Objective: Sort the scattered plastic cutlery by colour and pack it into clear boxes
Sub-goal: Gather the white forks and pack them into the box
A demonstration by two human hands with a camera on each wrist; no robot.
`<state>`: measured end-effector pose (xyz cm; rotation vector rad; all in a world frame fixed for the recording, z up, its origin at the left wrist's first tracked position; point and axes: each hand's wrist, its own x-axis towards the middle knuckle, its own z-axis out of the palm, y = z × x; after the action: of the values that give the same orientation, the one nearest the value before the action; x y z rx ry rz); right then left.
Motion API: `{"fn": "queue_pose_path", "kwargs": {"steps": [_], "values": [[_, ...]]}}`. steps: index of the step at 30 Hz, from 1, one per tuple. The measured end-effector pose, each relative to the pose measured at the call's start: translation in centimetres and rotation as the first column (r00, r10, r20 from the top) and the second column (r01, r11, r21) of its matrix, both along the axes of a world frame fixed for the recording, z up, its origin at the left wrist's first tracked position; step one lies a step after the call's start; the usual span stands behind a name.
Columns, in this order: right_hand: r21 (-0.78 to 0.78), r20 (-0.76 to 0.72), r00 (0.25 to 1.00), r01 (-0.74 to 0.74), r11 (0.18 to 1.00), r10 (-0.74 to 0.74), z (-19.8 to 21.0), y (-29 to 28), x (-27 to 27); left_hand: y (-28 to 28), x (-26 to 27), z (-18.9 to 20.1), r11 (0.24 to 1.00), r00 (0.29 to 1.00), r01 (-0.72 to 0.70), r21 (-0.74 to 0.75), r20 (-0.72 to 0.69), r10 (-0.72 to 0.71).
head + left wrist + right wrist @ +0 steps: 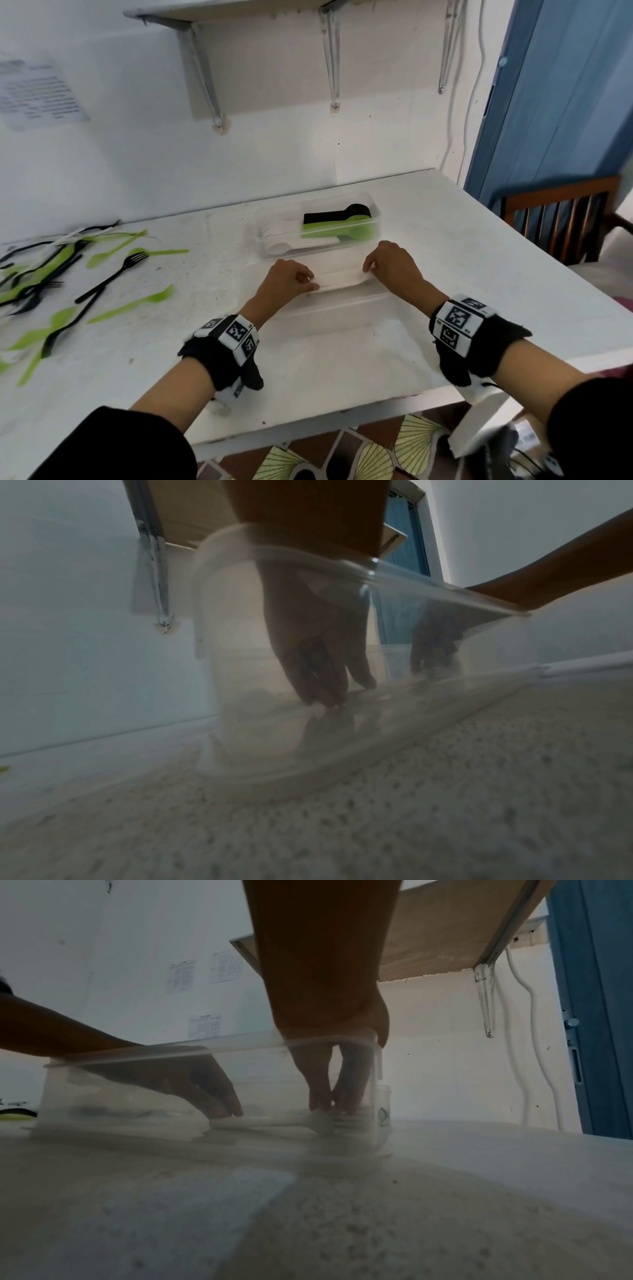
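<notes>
A clear box point(342, 305) stands on the white table point(479, 274) in front of me. Both hands reach into it. My left hand point(308, 278) holds the left end of a stack of white cutlery point(337, 279), and my right hand point(368, 269) holds the right end. In the right wrist view the right hand's fingertips point(322, 1106) come down on the white fork heads point(329, 1122) at the box floor. Through the box wall point(240, 696) the left wrist view shows the left hand's fingers point(325, 680) pointing down. Green and black cutlery point(113, 277) lies scattered at the far left.
A second clear box point(274, 250) behind the first holds black, green and white cutlery. A wall shelf on brackets point(205, 85) hangs above the table. A wooden chair point(561, 219) and a blue door point(565, 102) are at the right. The table's front edge point(342, 414) is near my wrists.
</notes>
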<state>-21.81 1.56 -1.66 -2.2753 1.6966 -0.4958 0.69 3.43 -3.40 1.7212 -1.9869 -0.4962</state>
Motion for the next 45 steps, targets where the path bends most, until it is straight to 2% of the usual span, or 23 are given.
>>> {"fn": "queue_pose_path", "kwargs": {"steps": [4,11,17,23,29,36,42,45], "values": [[0.003,-0.006,1.000,0.004,1.000,-0.004,0.0,0.0,0.1,-0.2,0.3,-0.2,0.999,1.000,0.029,0.038,-0.013,-0.028],[0.039,-0.002,1.000,-0.015,0.999,0.015,0.1,-0.1,0.0,-0.3,0.2,-0.5,0.998,1.000,0.008,-0.069,-0.028,-0.010],[0.030,-0.015,1.000,-0.021,0.999,0.021,0.4,0.0,0.1,-0.8,0.5,-0.8,1.000,0.994,0.009,-0.003,-0.106,-0.009],[0.044,-0.038,0.998,-0.049,0.998,0.050,0.6,0.0,0.1,-0.5,0.4,-0.6,0.998,0.998,0.037,-0.043,-0.059,-0.039],[0.046,-0.053,0.996,-0.064,0.997,0.067,0.6,0.0,0.2,-0.5,0.6,-0.7,0.999,0.995,0.030,-0.030,-0.095,-0.032],[0.042,-0.075,0.990,-0.118,0.992,0.121,0.7,0.1,0.1,-0.1,0.3,-0.3,0.997,0.996,-0.079,-0.020,0.050,0.080],[0.050,-0.050,0.993,-0.103,0.993,0.105,0.5,0.0,0.3,0.3,0.1,0.0,0.997,0.997,-0.075,0.017,-0.001,0.075],[0.042,-0.062,0.991,-0.115,0.993,0.117,0.6,0.0,0.3,0.2,0.2,-0.2,0.998,0.997,-0.070,-0.003,0.018,0.070]]}}
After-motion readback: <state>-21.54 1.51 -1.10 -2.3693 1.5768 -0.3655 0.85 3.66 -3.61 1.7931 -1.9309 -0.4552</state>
